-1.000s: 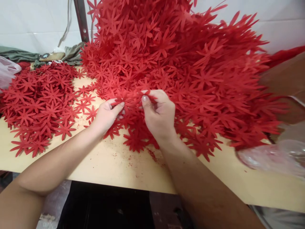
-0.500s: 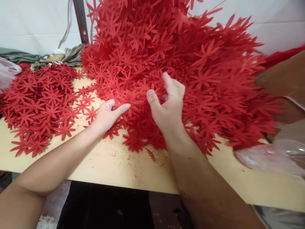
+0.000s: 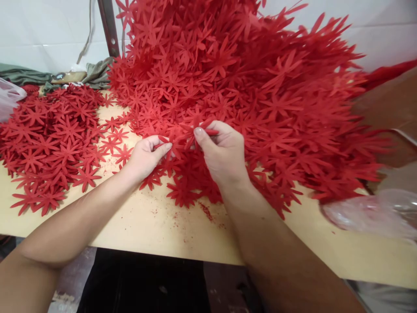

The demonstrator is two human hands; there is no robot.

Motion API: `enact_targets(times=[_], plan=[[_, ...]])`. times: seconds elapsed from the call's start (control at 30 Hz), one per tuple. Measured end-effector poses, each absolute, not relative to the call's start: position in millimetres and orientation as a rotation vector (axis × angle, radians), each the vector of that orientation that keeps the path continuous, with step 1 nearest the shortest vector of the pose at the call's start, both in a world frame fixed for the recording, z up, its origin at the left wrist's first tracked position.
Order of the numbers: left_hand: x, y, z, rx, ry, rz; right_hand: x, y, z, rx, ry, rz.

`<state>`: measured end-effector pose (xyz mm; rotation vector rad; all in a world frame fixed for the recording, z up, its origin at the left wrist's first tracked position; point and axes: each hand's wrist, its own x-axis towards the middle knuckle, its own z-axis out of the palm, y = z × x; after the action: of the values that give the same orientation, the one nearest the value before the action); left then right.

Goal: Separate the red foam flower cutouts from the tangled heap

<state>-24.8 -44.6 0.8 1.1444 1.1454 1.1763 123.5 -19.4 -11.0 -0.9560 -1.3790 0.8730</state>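
My left hand (image 3: 148,155) pinches a red flower-shaped piece between thumb and fingers, in front of the large heap of red flower shapes (image 3: 182,82). Just to its right, my right hand (image 3: 224,152) is closed on another red flower-shaped piece (image 3: 194,130), with the thumb pressed on it. Red petals stick out between the two hands; where one piece ends and the other begins is hard to tell. A smaller pile of darker red flower shapes (image 3: 55,139) lies to the left.
The pale table (image 3: 150,226) has red crumbs near its front edge. A clear plastic bag (image 3: 365,213) and a brown box (image 3: 387,117) are at the right. Grey-green cloth (image 3: 26,74), a white bag (image 3: 9,98) and a metal post (image 3: 109,28) stand at the back left.
My right hand has gone from spread fingers to closed on a red piece, and sits slightly lower. My left hand has barely moved.
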Motion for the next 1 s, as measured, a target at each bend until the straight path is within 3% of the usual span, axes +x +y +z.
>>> enact_targets(times=[0.37, 0.73, 1.0], plan=[[-23, -48, 11, 1.159, 1.348, 1.133, 120, -26, -4, -1.029, -1.348, 0.894], [-28, -43, -6, 1.207, 1.158, 1.255, 117, -31, -6, -0.811, -1.518, 1.140], [-38, -36, -16, 1.594, 1.402, 1.281, 123, -21, -9, -1.001, -1.377, 0.825]])
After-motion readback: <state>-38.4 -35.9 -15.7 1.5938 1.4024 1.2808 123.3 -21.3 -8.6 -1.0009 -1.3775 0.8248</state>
